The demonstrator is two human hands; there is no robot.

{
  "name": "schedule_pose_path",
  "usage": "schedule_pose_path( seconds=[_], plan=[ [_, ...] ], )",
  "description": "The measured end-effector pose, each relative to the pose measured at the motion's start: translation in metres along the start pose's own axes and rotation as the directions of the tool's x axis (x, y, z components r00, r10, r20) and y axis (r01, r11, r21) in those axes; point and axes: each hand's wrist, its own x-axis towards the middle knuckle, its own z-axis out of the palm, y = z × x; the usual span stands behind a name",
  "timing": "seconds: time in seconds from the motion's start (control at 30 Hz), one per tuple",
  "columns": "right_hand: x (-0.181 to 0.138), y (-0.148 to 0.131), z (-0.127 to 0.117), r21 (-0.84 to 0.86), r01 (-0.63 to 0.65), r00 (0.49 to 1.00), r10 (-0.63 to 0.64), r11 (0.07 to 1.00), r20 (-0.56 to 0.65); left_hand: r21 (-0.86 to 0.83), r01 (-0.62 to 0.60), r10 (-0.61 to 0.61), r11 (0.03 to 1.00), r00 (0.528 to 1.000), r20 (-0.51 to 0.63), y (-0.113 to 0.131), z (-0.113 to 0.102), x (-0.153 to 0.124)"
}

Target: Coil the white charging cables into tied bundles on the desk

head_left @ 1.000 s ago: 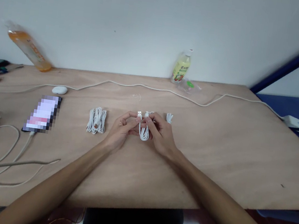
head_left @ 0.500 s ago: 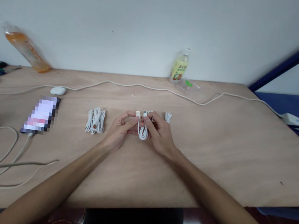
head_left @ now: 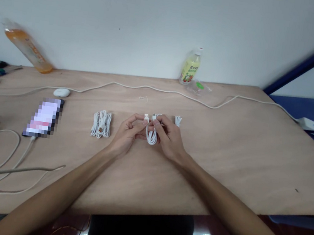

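Note:
A coiled white USB cable (head_left: 151, 137) is held between my two hands, just above the table. My left hand (head_left: 130, 130) is closed on it, thumb and fingers pinching the USB plug that points away from me. My right hand (head_left: 169, 134) is closed too, pinching the cable's other plug close beside the first one. To the left of my left hand lie several bundled white cables (head_left: 101, 124), side by side. Another white cable bundle (head_left: 178, 121) shows past my right hand, which partly hides it.
On the left lie a phone (head_left: 44, 117) with a cord plugged in, a white earbud case (head_left: 61, 92) and loose cables (head_left: 12, 170). An orange bottle (head_left: 29, 51) and a yellow drink bottle (head_left: 191, 67) stand by the wall. A long white cord (head_left: 160, 90) crosses the table's back.
The view has shifted slightly, so everything on the table sits a little higher. Both hands keep their pinch on the cable, with hardly any movement.

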Motion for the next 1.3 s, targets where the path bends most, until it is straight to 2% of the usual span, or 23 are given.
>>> schedule_pose_path(
  seconds=[0.6,1.3],
  plan=[
    [-0.0014,0.0028,0.0008,0.003,0.000,1.000,0.000,1.000,0.002,0.011,-0.012,0.013,1.000,0.999,-0.033,-0.0020,0.0009,-0.0023],
    [-0.0004,0.0016,-0.0004,-0.003,0.012,1.000,-0.012,1.000,0.003,-0.018,-0.034,0.034,0.999,0.999,-0.010,-0.0015,0.0014,-0.0015]
  ],
)
